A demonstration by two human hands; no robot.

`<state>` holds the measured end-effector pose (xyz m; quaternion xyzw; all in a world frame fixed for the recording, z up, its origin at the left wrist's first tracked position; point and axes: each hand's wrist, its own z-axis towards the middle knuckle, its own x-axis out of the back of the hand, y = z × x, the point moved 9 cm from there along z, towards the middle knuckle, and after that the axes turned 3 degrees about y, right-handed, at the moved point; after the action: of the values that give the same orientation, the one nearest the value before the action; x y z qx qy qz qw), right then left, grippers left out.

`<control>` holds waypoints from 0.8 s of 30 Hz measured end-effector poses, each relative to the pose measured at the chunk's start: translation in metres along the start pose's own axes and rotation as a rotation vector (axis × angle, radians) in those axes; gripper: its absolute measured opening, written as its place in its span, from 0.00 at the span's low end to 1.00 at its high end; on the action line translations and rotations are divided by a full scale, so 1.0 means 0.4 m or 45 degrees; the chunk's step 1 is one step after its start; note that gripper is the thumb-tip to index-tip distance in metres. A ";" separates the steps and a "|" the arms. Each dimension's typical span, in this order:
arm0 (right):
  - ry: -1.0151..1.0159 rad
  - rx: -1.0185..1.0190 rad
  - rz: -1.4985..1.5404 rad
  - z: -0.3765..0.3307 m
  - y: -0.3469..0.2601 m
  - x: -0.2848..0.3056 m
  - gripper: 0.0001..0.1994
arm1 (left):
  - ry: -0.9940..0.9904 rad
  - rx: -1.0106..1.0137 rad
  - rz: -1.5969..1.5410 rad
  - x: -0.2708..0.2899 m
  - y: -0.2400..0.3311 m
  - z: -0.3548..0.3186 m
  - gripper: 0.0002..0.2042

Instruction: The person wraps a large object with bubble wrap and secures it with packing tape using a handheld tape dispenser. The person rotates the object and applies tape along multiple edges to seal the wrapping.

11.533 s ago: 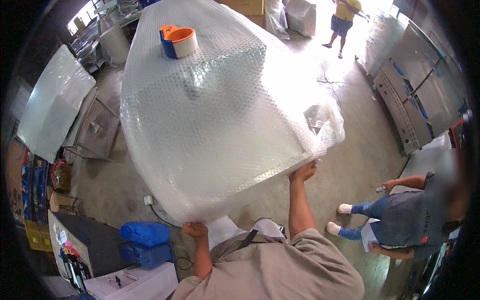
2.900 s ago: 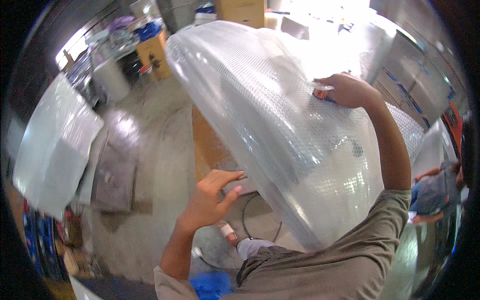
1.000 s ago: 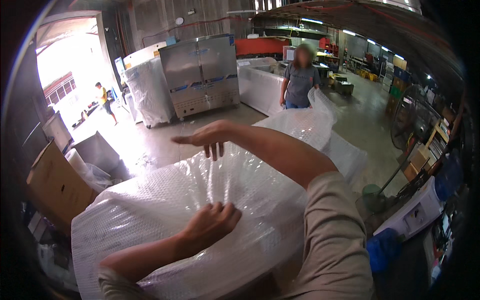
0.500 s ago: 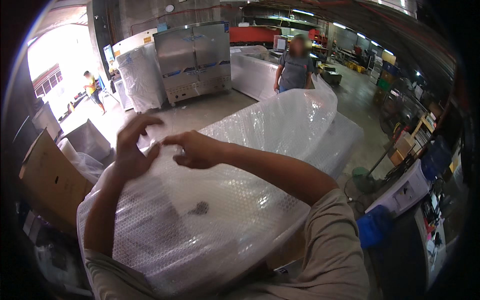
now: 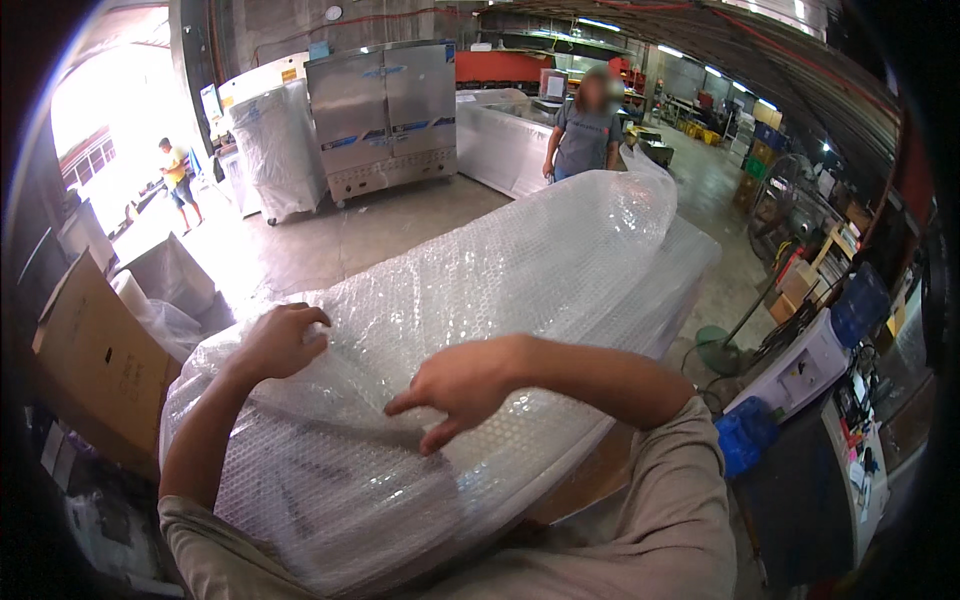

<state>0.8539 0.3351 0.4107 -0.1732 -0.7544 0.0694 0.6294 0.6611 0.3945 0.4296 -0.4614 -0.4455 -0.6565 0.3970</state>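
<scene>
A large, long bulky item is covered in clear bubble wrap [image 5: 480, 270] and stretches away in front of me to the upper right. At the left part of its top is my left hand [image 5: 284, 342], fingers bent against the wrap, with a gap showing between thumb and fingers. My right hand [image 5: 465, 388] is over the middle of the wrap, index finger and thumb spread apart and pointing down to the left. Between the two hands runs a loose, slanting fold of the wrap. Whether either hand pinches the film is hard to see.
A cardboard sheet [image 5: 100, 365] leans at the left. Beyond stand a two-door steel cabinet [image 5: 385, 120] and a plastic-wrapped unit [image 5: 280, 150]. Another person [image 5: 585, 135] stands past the far end. A water dispenser [image 5: 795, 370] and a blue jug [image 5: 745, 437] are at the right.
Both hands have come down from above the wrap onto or close to its surface. They have moved apart, my right hand toward me and rightward. The wrap near them is now creased.
</scene>
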 end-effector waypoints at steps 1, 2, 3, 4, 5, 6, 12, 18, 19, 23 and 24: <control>-0.075 -0.069 0.114 0.003 0.019 0.014 0.34 | 0.093 0.041 -0.017 0.024 -0.018 -0.017 0.16; -0.147 -0.193 0.320 0.009 0.052 0.029 0.35 | 0.198 0.067 -0.036 0.053 -0.036 -0.043 0.15; -0.131 -0.271 0.445 0.025 0.076 0.051 0.36 | 0.307 0.136 -0.044 0.084 -0.060 -0.081 0.14; -0.088 -0.280 0.440 0.046 0.098 0.083 0.38 | 0.412 0.129 -0.028 0.118 -0.068 -0.130 0.13; -0.019 -0.310 0.418 0.071 0.121 0.109 0.39 | 0.560 0.170 -0.011 0.160 -0.082 -0.196 0.13; 0.057 -0.201 0.369 0.101 0.111 0.126 0.39 | 0.702 0.125 0.007 0.192 -0.072 -0.265 0.14; 0.302 0.286 -0.377 0.209 -0.082 0.091 0.34 | 0.609 0.172 0.432 0.187 0.076 -0.589 0.20; 0.320 0.567 -0.583 0.193 -0.213 0.002 0.19 | 0.085 0.577 -0.150 0.174 0.079 -0.672 0.22; 0.268 0.581 -0.606 0.195 -0.215 -0.019 0.19 | 0.526 0.196 0.213 0.281 0.120 -0.631 0.23; 0.187 0.575 -0.518 0.213 -0.211 -0.078 0.25 | 0.624 0.328 0.014 0.297 -0.061 -0.385 0.42; 0.171 0.567 -0.475 0.216 -0.212 -0.088 0.26 | 0.531 0.406 0.206 0.243 -0.103 -0.304 0.45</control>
<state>0.7600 0.2537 0.3885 0.1065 -0.6961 0.1048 0.7022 0.5668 0.2799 0.4924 -0.2819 -0.4135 -0.6250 0.5991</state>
